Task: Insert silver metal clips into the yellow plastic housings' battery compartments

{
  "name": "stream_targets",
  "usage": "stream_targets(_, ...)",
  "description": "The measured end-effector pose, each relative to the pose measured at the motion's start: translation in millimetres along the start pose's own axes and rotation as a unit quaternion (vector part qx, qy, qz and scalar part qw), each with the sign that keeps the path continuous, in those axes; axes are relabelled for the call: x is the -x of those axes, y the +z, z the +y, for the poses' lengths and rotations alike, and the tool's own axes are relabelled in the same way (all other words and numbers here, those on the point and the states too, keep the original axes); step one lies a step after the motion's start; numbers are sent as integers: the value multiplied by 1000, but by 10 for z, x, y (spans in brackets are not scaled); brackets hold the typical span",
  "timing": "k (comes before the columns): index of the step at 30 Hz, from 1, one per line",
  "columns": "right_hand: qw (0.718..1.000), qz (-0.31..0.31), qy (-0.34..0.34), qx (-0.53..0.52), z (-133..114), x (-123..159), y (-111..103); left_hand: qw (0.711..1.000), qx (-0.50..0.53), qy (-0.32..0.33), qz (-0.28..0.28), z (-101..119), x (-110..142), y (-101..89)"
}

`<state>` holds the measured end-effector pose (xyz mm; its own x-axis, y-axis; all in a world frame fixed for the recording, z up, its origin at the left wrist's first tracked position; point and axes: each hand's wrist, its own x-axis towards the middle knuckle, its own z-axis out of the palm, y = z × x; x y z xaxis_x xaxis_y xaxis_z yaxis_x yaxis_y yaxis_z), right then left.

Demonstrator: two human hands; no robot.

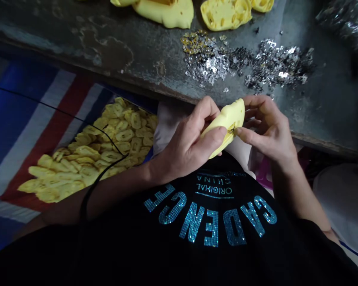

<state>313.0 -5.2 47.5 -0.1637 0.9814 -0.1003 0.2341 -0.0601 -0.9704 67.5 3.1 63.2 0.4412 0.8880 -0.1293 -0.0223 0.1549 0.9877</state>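
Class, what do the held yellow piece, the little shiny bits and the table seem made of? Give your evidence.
Held yellow piece: probably moulded plastic or foam, smooth and matt, evenly coloured without glints.
Little shiny bits: likely metal, polished, throwing bright glints.
Table: perhaps sheet metal, dull, grey and pale-stained; hard to tell.

Black top (179,264) carried glittering blue lettering (211,228)

Below the fingers (215,139), the studded capitals arced, spelling CADENCE; smaller lines (214,189) nearer the fingers read ORIGINAL and CHINA. The right sleeve (319,236) ended well away from the fingers. Pale trousers (168,129) showed beside the left fingers.
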Motion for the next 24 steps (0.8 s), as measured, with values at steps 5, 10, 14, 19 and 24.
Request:
stream_targets(5, 997, -9, 10, -76, 172, 49, 44, 991, 88, -95, -13, 64, -19, 24)
stream_targets(10, 998, -16, -42, -33, 249, 59, 39, 991, 93, -95, -12, 36, -13, 30)
stream_targets(14, 1000, -5, -26, 11, 175, 64, 28, 995, 70, -61, -20, 31, 2, 16)
stream_targets(19, 999, 11, -32, 36, 112, 52, 54, 996, 59, -59, -22, 36, 18, -18)
stream_targets(24, 997, 9, -59, 54, 150, 37, 34, 994, 62, -84, -5, 23, 23, -45)
